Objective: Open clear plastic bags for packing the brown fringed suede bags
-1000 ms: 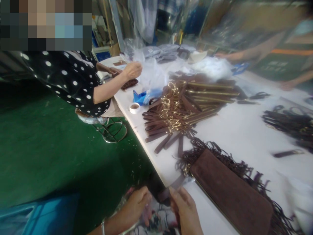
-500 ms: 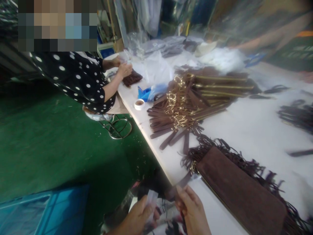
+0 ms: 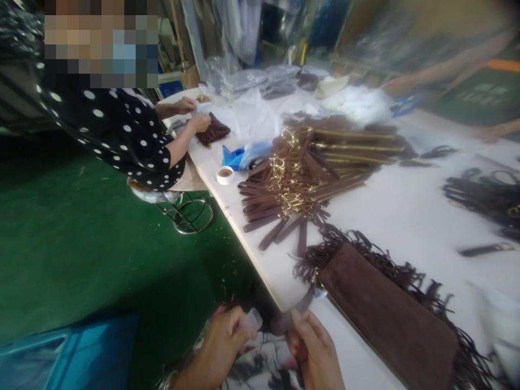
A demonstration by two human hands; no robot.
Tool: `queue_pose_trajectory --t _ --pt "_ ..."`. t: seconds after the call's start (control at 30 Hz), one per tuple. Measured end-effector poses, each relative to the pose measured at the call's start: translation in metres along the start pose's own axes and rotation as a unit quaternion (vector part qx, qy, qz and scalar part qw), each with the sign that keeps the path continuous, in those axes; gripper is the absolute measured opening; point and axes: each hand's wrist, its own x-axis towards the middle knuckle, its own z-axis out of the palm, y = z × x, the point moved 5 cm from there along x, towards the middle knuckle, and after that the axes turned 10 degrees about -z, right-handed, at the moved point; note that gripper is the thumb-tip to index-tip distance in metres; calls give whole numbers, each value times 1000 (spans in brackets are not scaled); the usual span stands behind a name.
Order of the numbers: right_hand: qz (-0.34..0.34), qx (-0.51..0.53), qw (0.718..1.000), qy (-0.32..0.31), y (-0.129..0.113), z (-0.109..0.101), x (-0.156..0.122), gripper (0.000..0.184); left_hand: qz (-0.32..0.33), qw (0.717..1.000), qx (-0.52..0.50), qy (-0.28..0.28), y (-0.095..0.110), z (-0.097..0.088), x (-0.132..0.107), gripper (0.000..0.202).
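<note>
At the table's near edge, my right hand [image 3: 314, 346] pinches a brown wrist strap [image 3: 281, 324]. The strap runs up to the gold clasp [image 3: 316, 278] of a dark brown fringed pouch [image 3: 390, 309], which lies flat on the table with its fringe on the far side. My left hand [image 3: 221, 346], to the left of the strap, is closed on a small translucent plastic strip [image 3: 252, 320]. That strip looks curled, and its lower part is hidden by my fingers.
Brown zippered pouches [image 3: 357, 146] with gold clasps and straps are piled on the white table [image 3: 406, 211]. Near its left edge are a tape roll [image 3: 225, 174] and a blue tape dispenser [image 3: 233, 157]. A co-worker in polka dots [image 3: 122, 141] handles a brown item. A blue bin [image 3: 101, 352] stands lower left.
My left hand has turned and risen slightly, and the plastic strip now looks curled rather than upright. My right hand keeps its pinch on the strap. The view has shifted a little.
</note>
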Motion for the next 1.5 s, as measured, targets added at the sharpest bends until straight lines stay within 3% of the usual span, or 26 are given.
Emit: queue_pose_trajectory --t 0.33,0.8,1.13,1.5 --pt "-9 -3 1000 16 -8 14 -1 42 38 997 64 -22 14 7 -4 22" --pt "6 8 999 40 -5 11 0 41 71 993 76 -47 18 12 -4 19" --pt "9 -11 999 39 -5 11 -1 42 62 995 65 -49 14 12 -6 20" --pt "-39 -83 996 23 -11 4 0 42 28 997 41 -63 16 14 -2 24"
